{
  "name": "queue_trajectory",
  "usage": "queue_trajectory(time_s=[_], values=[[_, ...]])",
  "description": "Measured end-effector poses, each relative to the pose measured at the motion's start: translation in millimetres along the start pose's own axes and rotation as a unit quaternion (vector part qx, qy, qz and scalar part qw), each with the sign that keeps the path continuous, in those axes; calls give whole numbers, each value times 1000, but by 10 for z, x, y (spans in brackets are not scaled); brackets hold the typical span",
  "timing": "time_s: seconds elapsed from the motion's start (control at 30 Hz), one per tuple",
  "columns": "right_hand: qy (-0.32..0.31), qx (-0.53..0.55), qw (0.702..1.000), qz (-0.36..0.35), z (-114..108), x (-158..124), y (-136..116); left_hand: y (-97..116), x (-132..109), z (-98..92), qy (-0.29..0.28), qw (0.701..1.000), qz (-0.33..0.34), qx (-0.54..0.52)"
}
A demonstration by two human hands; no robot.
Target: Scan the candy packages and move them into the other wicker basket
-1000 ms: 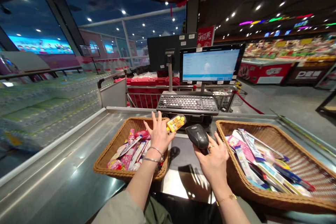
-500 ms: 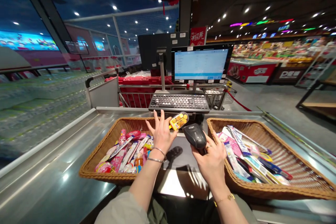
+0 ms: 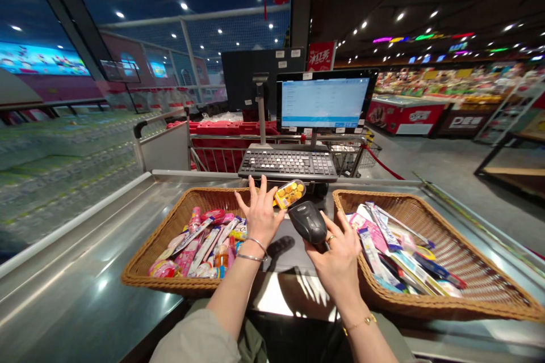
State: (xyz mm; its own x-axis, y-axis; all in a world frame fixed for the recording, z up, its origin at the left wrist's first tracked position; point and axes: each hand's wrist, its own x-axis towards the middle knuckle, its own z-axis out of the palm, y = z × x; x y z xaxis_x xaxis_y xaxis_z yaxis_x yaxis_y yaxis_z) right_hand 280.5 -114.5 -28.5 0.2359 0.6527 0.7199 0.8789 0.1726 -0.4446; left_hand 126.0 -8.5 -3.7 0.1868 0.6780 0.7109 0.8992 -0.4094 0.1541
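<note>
My left hand (image 3: 260,216) pinches a small yellow snack pack (image 3: 290,194) with a clear window showing round golden pieces. Its other fingers are spread. My right hand (image 3: 336,249) is wrapped round a black barcode scanner (image 3: 308,222), whose head points left toward the pack. The two are close together, just in front of the keyboard. Left of my left hand, a wicker basket (image 3: 145,244) holds many colourful sweets and small bottles (image 3: 221,256). Beside my right hand, a second wicker basket (image 3: 481,261) holds more packets and slim sticks (image 3: 385,232).
Behind the scanner stand a black keyboard (image 3: 289,162) and a lit monitor (image 3: 326,101) on a post. Both baskets rest on a metal counter (image 3: 89,261) with raised edges. Beyond it are a shopping trolley (image 3: 347,156) and red crates (image 3: 221,129). Wrapped bottle stacks (image 3: 68,164) are at left.
The scanner and my right hand have shifted slightly left, nearer the yellow pack. My left hand keeps its hold on the pack. The whole view has moved a little.
</note>
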Motion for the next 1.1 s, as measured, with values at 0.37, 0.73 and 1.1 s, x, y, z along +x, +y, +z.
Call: queue_trajectory(time_s=[0.37, 0.73, 1.1], values=[[-2, 2, 1000, -13, -7, 10, -44, -29, -17, 29, 8, 1000, 4, -5], [-15, 7, 1000, -10, -16, -3, -66, -20, -19, 5, 2, 1000, 6, 0], [-20, 6, 999, -24, -16, -5, -42, -13, -17, 11, 0, 1000, 0, -6]])
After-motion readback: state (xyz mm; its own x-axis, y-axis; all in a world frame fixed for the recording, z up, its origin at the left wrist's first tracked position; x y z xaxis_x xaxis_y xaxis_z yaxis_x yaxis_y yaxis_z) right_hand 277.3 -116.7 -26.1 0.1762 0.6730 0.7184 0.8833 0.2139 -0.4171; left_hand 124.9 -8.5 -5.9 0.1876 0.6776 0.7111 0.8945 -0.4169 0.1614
